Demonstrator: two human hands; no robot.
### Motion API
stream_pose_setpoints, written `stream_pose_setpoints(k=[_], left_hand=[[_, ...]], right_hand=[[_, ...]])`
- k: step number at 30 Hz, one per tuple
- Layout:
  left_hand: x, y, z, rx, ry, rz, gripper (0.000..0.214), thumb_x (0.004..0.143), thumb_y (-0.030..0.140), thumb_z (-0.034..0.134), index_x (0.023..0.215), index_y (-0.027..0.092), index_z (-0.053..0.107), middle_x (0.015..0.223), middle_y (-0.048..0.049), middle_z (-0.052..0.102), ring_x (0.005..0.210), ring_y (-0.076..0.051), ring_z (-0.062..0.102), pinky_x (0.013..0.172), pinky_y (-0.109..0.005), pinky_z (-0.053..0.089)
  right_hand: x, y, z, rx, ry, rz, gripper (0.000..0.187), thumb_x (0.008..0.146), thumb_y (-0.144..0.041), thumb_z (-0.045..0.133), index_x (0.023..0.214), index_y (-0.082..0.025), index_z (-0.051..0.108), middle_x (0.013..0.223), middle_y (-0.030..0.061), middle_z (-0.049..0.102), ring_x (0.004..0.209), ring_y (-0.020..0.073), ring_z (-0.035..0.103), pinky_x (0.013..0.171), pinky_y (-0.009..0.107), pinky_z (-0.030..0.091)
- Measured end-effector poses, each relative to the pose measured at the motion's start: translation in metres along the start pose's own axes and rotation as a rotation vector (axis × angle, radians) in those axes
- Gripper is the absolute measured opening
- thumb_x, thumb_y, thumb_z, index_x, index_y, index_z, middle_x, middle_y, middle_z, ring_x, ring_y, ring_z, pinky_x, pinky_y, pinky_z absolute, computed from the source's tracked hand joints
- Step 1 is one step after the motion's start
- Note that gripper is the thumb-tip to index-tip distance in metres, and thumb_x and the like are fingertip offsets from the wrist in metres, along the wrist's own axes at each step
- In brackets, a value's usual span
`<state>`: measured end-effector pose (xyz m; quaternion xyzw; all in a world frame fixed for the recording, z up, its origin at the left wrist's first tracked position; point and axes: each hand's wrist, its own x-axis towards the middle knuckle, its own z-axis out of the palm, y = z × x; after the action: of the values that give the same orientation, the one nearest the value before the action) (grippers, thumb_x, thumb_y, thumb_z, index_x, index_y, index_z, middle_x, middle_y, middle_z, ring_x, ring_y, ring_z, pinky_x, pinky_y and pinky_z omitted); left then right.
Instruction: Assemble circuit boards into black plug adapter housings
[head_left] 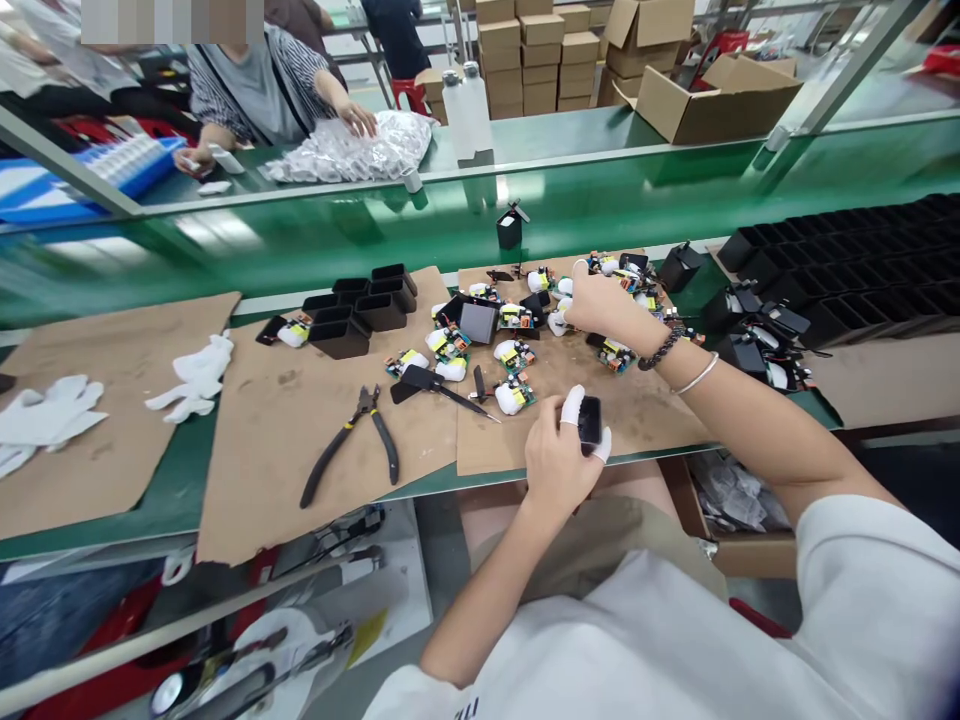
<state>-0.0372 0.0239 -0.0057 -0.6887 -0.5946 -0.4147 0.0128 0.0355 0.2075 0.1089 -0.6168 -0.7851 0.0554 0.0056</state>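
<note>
Two hands at work: my left hand (559, 450), low in the centre of the frame, has its fingers closed around a small black casing (589, 420), white cots on two fingertips. My right hand (600, 300) reaches up to the heap of small circuit boards (517, 355) right of centre, fingers curled on it; what they grip I cannot tell. Black-handled pliers (360, 440) lie on the cardboard sheet (285, 440) covering the table, lower left.

Green workbench (180, 480), green conveyor belt (675, 190), stacked cardboard boxes (536, 60), red stool (409, 92)
</note>
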Motion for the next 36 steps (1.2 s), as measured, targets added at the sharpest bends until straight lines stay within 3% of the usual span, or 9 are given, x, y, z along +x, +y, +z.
stream_pose_setpoints(k=[6,14,18,21,23,26,28,32,36], left_hand=[[-0.001,-0.002,-0.001,-0.033,-0.045,-0.016,0.061,0.09,0.029,0.073,0.145,0.016,0.05,0.121,-0.0152,0.065,0.101,-0.028,0.074,0.085,-0.039,0.063],[-0.001,-0.004,-0.001,-0.104,-0.078,-0.051,0.062,0.09,0.03,0.074,0.146,0.018,0.05,0.126,-0.0159,0.064,0.108,-0.028,0.073,0.09,-0.039,0.062],[-0.003,-0.002,-0.004,-0.131,-0.124,-0.088,0.063,0.091,0.033,0.074,0.147,0.018,0.05,0.128,-0.0166,0.063,0.111,-0.03,0.072,0.092,-0.041,0.061],[0.0,-0.008,-0.019,-0.285,-0.16,-0.076,0.069,0.093,0.045,0.073,0.15,0.018,0.046,0.132,-0.0168,0.061,0.109,-0.027,0.07,0.091,-0.038,0.06],[0.009,-0.016,-0.032,-0.365,-0.116,-0.063,0.062,0.1,0.049,0.064,0.151,0.018,0.046,0.133,-0.0159,0.062,0.104,-0.022,0.068,0.091,-0.036,0.059],[0.034,-0.031,-0.042,-0.216,0.001,-0.096,0.045,0.105,0.04,0.056,0.145,0.019,0.054,0.135,-0.0153,0.064,0.116,-0.025,0.064,0.105,-0.042,0.052],[0.053,-0.038,-0.039,-0.039,-0.047,-0.128,0.039,0.1,0.036,0.064,0.136,0.02,0.064,0.138,-0.0148,0.066,0.125,-0.031,0.06,0.111,-0.048,0.048],[0.073,-0.042,-0.021,0.137,-0.239,-0.164,0.021,0.091,0.022,0.071,0.111,0.018,0.074,0.133,-0.0143,0.072,0.12,-0.036,0.062,0.102,-0.051,0.05],[0.07,-0.04,-0.018,0.131,-0.238,-0.178,0.021,0.093,0.025,0.07,0.112,0.017,0.072,0.135,-0.0163,0.07,0.124,-0.036,0.062,0.106,-0.052,0.049]], right_hand=[[-0.002,-0.009,-0.006,0.034,-0.048,-0.007,0.057,0.087,-0.014,0.063,0.139,0.0,0.045,0.129,0.0352,0.069,0.121,0.0427,0.07,0.095,0.044,0.053],[-0.005,0.027,-0.037,0.185,-0.214,0.056,0.056,0.08,-0.013,0.066,0.134,-0.015,0.053,0.101,0.0137,0.078,0.081,0.0301,0.074,0.077,0.042,0.058],[-0.016,0.032,-0.021,0.27,-0.184,0.001,0.053,0.079,-0.011,0.068,0.13,-0.013,0.054,0.105,0.0129,0.077,0.083,0.0262,0.071,0.072,0.034,0.054],[-0.028,0.027,-0.001,0.212,-0.125,-0.05,0.054,0.074,-0.01,0.067,0.127,-0.011,0.055,0.106,0.015,0.076,0.089,0.0287,0.07,0.071,0.032,0.049],[-0.036,0.024,0.008,0.2,-0.099,-0.067,0.057,0.072,-0.01,0.066,0.128,-0.011,0.055,0.105,0.0155,0.076,0.091,0.0309,0.069,0.073,0.033,0.047],[-0.04,0.024,0.011,0.199,-0.079,-0.086,0.055,0.072,-0.011,0.066,0.126,-0.012,0.058,0.104,0.0142,0.076,0.093,0.0318,0.068,0.073,0.033,0.046],[-0.037,0.026,0.008,0.228,-0.096,-0.08,0.05,0.072,-0.01,0.067,0.122,-0.013,0.061,0.101,0.0123,0.076,0.09,0.0301,0.068,0.072,0.033,0.047],[-0.029,0.032,-0.008,0.539,-0.195,-0.036,0.041,0.074,-0.016,0.078,0.113,-0.014,0.067,0.093,0.0073,0.076,0.084,0.0258,0.069,0.073,0.036,0.054],[-0.036,0.047,-0.033,0.921,-0.123,0.003,0.058,0.075,-0.019,0.083,0.129,-0.014,0.061,0.097,0.0072,0.078,0.089,0.0241,0.072,0.083,0.041,0.06]])
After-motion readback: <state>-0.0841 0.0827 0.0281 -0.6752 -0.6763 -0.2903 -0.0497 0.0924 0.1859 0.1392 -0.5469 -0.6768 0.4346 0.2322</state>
